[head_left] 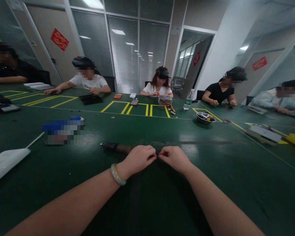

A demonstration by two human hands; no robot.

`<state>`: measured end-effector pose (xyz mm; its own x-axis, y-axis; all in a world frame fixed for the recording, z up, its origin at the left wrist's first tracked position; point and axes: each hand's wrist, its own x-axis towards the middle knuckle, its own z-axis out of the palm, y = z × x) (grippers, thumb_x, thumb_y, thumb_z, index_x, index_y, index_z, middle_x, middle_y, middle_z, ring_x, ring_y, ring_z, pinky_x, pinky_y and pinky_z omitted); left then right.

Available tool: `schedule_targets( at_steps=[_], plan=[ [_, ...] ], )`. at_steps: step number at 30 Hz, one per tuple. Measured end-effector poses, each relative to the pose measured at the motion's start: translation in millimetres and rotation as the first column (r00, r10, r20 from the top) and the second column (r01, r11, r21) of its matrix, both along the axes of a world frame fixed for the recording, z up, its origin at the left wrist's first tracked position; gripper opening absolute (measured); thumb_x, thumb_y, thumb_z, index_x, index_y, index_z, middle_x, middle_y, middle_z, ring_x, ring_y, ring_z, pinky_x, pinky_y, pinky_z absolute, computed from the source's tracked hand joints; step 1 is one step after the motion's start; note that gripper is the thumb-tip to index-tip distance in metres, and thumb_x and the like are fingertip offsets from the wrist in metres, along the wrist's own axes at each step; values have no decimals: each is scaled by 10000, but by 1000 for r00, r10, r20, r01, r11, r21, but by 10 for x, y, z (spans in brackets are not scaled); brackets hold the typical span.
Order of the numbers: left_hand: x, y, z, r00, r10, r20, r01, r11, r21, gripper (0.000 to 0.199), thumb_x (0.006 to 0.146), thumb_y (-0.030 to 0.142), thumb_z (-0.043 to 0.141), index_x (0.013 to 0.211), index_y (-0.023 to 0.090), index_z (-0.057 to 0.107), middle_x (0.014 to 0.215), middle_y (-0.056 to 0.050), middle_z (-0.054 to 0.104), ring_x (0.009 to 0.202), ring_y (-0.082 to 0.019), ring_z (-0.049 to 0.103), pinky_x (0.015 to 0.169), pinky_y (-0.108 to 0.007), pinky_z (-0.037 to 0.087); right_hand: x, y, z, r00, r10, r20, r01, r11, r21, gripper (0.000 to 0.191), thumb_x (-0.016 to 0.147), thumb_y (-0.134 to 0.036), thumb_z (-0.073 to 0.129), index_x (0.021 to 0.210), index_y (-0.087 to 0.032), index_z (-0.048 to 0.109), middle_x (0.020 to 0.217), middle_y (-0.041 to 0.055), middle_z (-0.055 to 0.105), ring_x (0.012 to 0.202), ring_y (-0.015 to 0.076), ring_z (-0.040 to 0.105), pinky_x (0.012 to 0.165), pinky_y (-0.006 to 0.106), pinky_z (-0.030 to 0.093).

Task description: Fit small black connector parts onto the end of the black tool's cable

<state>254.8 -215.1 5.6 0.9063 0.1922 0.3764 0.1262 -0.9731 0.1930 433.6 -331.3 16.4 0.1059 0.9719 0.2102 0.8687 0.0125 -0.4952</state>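
Note:
My left hand (139, 158), with a pale bangle (117, 175) at its wrist, is closed in a pinch. Fingertip to fingertip with it, my right hand (175, 158) pinches as well. Between the two sets of fingertips shows a tiny brass-coloured piece (156, 155), too small to name. Just behind my left hand a dark power screwdriver (116, 147) lies on its side on the green table (159, 203), tip pointing left; my hand hides its rear end.
On the left are a blurred blue-and-white pack (64, 129) and a white bag (8, 162). A metal bowl (206, 118) of small parts and a water bottle (188, 100) stand farther back. A flat device (264, 134) lies right. Several people sit across the table.

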Motion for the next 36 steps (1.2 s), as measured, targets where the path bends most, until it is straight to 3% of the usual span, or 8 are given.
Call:
schedule_targets(
  at_steps=[10, 19, 29, 33, 36],
  plan=[
    [1, -12, -7, 1000, 25, 4, -25, 1000, -13, 116, 895, 309, 568, 903, 195, 585, 887, -16, 610, 845, -166, 585, 788, -305, 444, -27, 1, -4, 1000, -23, -20, 22, 999, -23, 83, 853, -274, 651, 801, -234, 702, 748, -38, 668, 677, 130, 602, 582, 222, 379],
    [6, 2, -17, 999, 32, -8, -32, 999, -4, 144, 903, 337, 554, 925, 198, 584, 899, -20, 611, 845, -172, 587, 770, -302, 438, -7, 38, -37, 995, -1, 96, 5, 999, -37, 68, 876, -273, 650, 884, -257, 715, 852, -29, 689, 780, 150, 620, 667, 230, 413],
    [-23, -49, 85, 999, 27, -20, -27, 1000, -2, 135, 935, 284, 480, 916, 191, 576, 891, -28, 602, 827, -174, 576, 756, -309, 436, -137, 70, -107, 928, -127, 349, 94, 989, 110, 66, 875, -289, 674, 862, -290, 739, 941, -3, 664, 894, 182, 573, 772, 267, 442],
    [-20, -62, 71, 998, 56, -10, -56, 998, -3, 138, 937, 254, 450, 923, 191, 572, 897, -34, 604, 843, -183, 576, 788, -326, 442, -138, 77, -157, 941, -113, 319, 78, 990, 121, 70, 885, -287, 664, 897, -289, 733, 978, -16, 683, 1003, 190, 571, 871, 282, 440],
    [-15, -52, 30, 998, 67, 3, -67, 998, -16, 121, 926, 246, 463, 932, 190, 570, 904, -39, 608, 857, -188, 579, 793, -330, 445, -159, 75, -177, 945, -118, 304, 103, 993, 65, 106, 908, -278, 628, 954, -306, 720, 943, -22, 693, 979, 184, 606, 852, 273, 454]
  ],
)
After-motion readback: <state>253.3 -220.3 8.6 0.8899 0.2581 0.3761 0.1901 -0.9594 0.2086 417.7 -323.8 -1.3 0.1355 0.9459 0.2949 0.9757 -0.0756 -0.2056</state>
